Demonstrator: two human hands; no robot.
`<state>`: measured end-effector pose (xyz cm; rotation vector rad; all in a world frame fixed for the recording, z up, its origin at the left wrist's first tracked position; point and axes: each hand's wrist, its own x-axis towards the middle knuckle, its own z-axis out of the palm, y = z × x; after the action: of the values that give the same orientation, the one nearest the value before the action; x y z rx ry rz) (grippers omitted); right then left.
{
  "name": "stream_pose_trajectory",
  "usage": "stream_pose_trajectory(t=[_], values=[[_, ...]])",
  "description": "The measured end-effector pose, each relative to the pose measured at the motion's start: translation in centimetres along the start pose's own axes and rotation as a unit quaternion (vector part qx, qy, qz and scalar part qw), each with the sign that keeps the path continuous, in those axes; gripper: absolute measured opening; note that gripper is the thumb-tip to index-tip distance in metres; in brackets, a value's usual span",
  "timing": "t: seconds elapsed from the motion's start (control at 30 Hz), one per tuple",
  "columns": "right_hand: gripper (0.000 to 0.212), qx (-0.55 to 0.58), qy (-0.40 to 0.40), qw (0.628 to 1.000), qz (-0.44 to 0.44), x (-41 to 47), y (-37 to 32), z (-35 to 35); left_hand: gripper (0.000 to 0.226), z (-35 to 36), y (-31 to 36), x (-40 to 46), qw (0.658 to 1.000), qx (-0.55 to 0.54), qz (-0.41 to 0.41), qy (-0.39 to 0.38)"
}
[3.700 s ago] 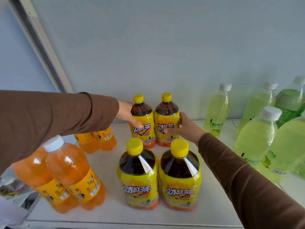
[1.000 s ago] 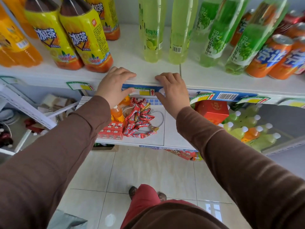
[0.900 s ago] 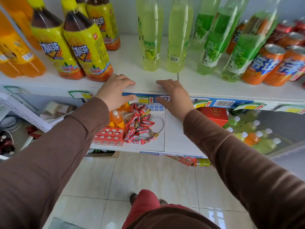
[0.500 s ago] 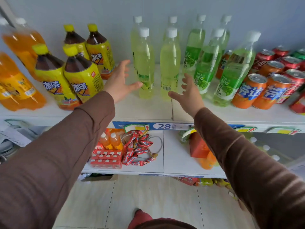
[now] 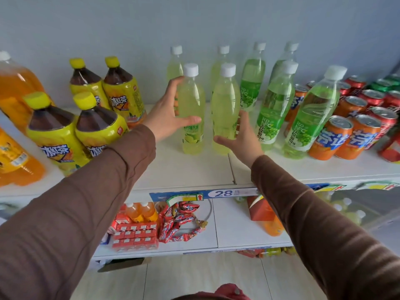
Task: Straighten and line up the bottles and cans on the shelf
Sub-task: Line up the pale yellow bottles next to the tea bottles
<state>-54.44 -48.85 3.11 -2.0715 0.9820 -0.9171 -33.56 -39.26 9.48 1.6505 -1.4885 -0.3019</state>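
Two pale lime soda bottles with white caps stand upright side by side at the middle of the white shelf (image 5: 194, 169). My left hand (image 5: 166, 113) wraps the left lime bottle (image 5: 193, 100), thumb across its front and fingers behind it. My right hand (image 5: 242, 139) cups the right lime bottle (image 5: 225, 100) low down, thumb in front and fingers on its right side. Two more lime bottles (image 5: 175, 68) stand behind them against the wall.
Iced tea bottles (image 5: 54, 135) with yellow caps and orange soda bottles (image 5: 13, 87) stand at the left. Green grape bottles (image 5: 275, 109) lean at the right, then orange cans (image 5: 331, 137) and red cans (image 5: 374, 100). Snacks (image 5: 179, 221) lie on the lower shelf.
Both hands left the shelf's front edge, reached up and forward, and closed around the two front lime bottles. The view tilted up from the floor to the shelf.
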Motion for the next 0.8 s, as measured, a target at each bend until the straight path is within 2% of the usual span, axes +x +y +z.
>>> stream_pose_trajectory(t=[0.27,0.4,0.6,0.8], values=[[0.090,0.019,0.027,0.999,-0.001,0.2,-0.1,1.4,0.095,0.1,-0.4,0.1,1.000,0.011,0.009,0.002],[0.085,0.024,0.040,0.999,0.000,0.4,-0.2,1.4,0.096,0.0,-0.6,0.1,1.000,0.005,0.004,-0.004],[0.072,0.048,0.021,0.999,-0.009,0.7,0.1,0.9,0.095,0.2,-0.5,0.5,1.000,-0.018,-0.007,-0.009],[0.075,0.050,0.002,0.999,-0.008,0.8,0.2,0.8,0.097,-0.1,-0.7,0.5,0.999,-0.036,-0.011,-0.016]])
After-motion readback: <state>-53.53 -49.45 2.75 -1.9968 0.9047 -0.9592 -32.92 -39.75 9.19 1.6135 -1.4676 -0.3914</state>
